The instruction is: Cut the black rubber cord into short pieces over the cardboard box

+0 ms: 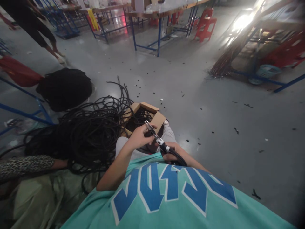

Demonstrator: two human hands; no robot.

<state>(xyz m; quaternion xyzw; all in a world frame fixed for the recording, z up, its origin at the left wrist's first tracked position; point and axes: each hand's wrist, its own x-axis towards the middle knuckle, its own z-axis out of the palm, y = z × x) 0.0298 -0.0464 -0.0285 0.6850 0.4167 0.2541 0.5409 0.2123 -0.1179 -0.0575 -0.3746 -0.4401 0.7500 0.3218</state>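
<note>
Low in front of my body, my right hand (172, 151) grips the black handles of hand shears (157, 137). Their silver blades point up and to the left and look slightly parted. My left hand (140, 137) is beside the blades with its fingers curled; a small dark piece shows at them, too unclear to name. Just beyond both hands stands an open cardboard box (156, 122) with many small black pieces inside. To its left, a large tangle of black tubing (95, 127) spreads over the floor, some strands reaching the box.
A co-worker's patterned sleeve (26, 165) reaches to the tubing at left. Behind the tangle sits a round black bundle (66, 87). Another person (35, 25) stands far left. Blue-legged tables (158, 38) and red stools (205, 27) stand ahead; black scraps (235, 130) dot the floor.
</note>
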